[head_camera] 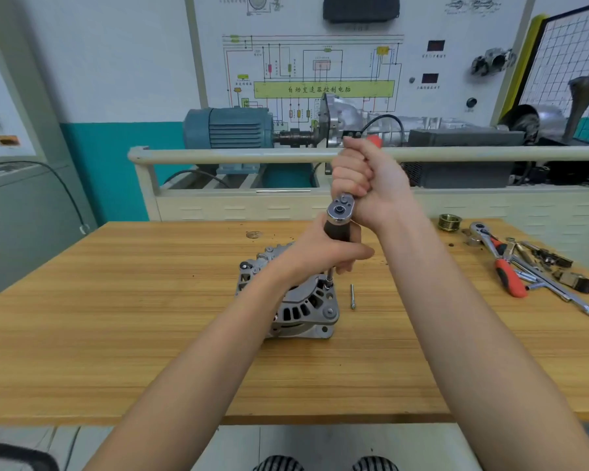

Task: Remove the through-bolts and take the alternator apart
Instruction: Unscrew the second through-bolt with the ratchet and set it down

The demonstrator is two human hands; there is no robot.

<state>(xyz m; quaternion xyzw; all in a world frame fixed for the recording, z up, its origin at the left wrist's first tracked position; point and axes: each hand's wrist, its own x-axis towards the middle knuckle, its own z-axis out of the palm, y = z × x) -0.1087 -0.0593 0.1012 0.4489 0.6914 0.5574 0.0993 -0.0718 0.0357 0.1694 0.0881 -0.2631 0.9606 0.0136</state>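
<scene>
A silver alternator lies on the wooden workbench, near its middle. A ratchet wrench stands above it, its thin extension and socket reaching down onto a bolt at the housing's right rim. My left hand grips the dark adapter just under the ratchet head. My right hand holds the ratchet's red handle, fist closed, raised over the bench's far edge. One removed through-bolt lies on the bench just right of the alternator.
At the right end of the bench lie a second red-handled ratchet, several extension bars and small parts, and a brass pulley. Behind the bench stands a trainer rig with a blue motor and a beige rail.
</scene>
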